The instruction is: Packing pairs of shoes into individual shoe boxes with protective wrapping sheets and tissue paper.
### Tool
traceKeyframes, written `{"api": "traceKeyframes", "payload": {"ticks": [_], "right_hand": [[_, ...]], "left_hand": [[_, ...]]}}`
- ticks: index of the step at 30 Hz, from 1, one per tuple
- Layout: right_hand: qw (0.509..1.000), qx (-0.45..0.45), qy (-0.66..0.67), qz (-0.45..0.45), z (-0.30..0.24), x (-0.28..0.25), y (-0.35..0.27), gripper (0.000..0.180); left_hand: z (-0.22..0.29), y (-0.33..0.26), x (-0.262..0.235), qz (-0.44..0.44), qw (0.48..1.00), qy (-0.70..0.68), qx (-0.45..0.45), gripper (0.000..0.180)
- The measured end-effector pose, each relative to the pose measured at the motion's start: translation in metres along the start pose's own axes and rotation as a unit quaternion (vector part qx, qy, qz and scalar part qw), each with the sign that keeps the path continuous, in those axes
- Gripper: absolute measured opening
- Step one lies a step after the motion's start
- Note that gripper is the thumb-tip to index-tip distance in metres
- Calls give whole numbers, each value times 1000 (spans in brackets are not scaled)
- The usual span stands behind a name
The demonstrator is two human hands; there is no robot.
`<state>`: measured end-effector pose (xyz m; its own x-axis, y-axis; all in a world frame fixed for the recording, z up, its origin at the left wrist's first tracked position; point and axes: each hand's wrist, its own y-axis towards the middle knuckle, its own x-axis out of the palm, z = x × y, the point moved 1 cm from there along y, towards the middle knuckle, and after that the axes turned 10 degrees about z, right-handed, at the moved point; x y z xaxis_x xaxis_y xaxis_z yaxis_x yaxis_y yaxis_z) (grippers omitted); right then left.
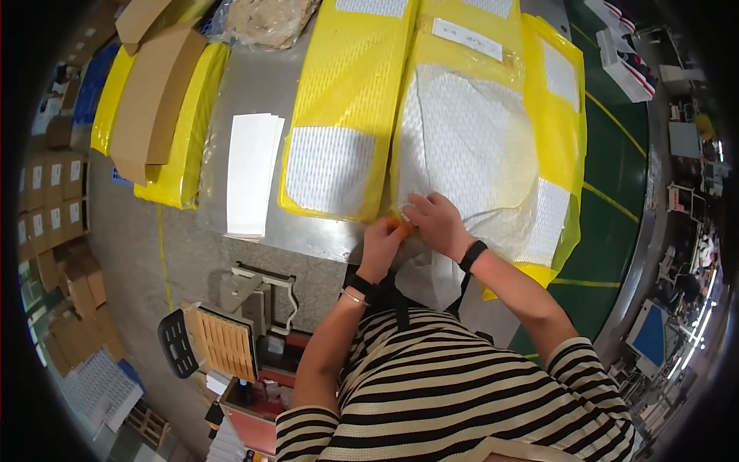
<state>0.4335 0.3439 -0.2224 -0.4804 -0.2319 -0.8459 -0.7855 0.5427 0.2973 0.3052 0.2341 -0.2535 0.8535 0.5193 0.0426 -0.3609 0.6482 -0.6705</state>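
My left hand (381,248) and my right hand (437,222) meet at the near edge of the table. A small orange object (402,229) shows between the fingers of my left hand, its kind unclear. The fingers of my right hand are bent and closed beside it; what they pinch is hidden. Just beyond them lies a crumpled, translucent white sheet (469,142) with a fine dashed pattern, spread over a yellow plastic bag (431,54). Part of the sheet hangs below my hands, over the table edge.
Left of my hands lie another long yellow bag (350,85) and a stack of white paper strips (252,173) on the metal table (312,237). Folded cardboard (158,96) rests on yellow packages farther left. A wooden-backed chair (222,340) stands on the floor at lower left.
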Motion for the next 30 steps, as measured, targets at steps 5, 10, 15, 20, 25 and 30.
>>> {"api": "traceKeyframes", "payload": {"ticks": [5, 10, 15, 20, 25, 30], "right_hand": [[998, 36, 22, 46, 13, -13, -8, 32], [994, 97, 55, 19, 20, -26, -5, 42], [997, 44, 8, -57, 12, -33, 14, 53], [977, 160, 97, 102, 1, -23, 18, 46], [908, 388, 125, 98, 11, -25, 12, 50], [926, 327, 159, 97, 18, -20, 9, 55]], "left_hand": [[-7, -6, -4, 15, 996, -86, -11, 15], [-2, -9, 0, 37, 992, -109, -43, 15], [-5, -6, 0, 46, 996, -79, -21, 16], [-7, -5, 1, 97, 985, 130, 57, 18], [3, -12, 9, 190, 867, 303, 347, 17], [20, -5, 29, 103, 914, 242, 310, 20]]}}
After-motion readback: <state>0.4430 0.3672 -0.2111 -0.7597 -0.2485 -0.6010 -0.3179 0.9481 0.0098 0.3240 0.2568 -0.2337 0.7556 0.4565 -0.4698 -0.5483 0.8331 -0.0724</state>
